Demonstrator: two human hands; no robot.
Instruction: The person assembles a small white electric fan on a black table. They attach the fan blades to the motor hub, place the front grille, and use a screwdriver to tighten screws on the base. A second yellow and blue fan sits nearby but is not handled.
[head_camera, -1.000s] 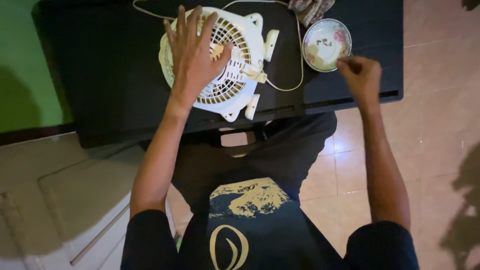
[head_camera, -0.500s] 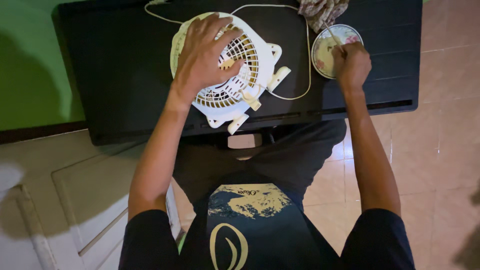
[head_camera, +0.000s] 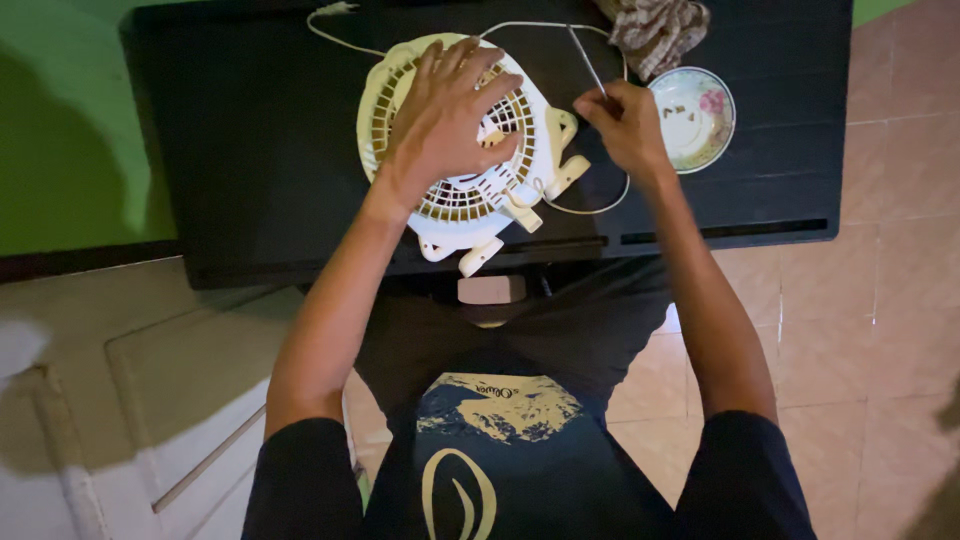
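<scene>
A small cream-white fan (head_camera: 462, 190) lies grille-up on a black table (head_camera: 250, 150). My left hand (head_camera: 445, 125) rests flat on the grille with fingers spread. Just right of the fan, my right hand (head_camera: 625, 122) is closed around a thin metal screwdriver (head_camera: 588, 62), whose shaft points up and away. A small floral dish (head_camera: 692, 115) with a few tiny parts in it sits right of that hand. The fan's white cord (head_camera: 590, 205) loops under my right wrist.
A crumpled patterned cloth (head_camera: 655, 30) lies at the table's far right edge, behind the dish. A white plug (head_camera: 335, 10) sits at the far edge. Tiled floor (head_camera: 880, 330) lies to the right, and a pale cabinet (head_camera: 120, 400) stands to the left.
My right hand has moved left from the dish to beside the fan and now holds the screwdriver. My left hand stays spread on the grille.
</scene>
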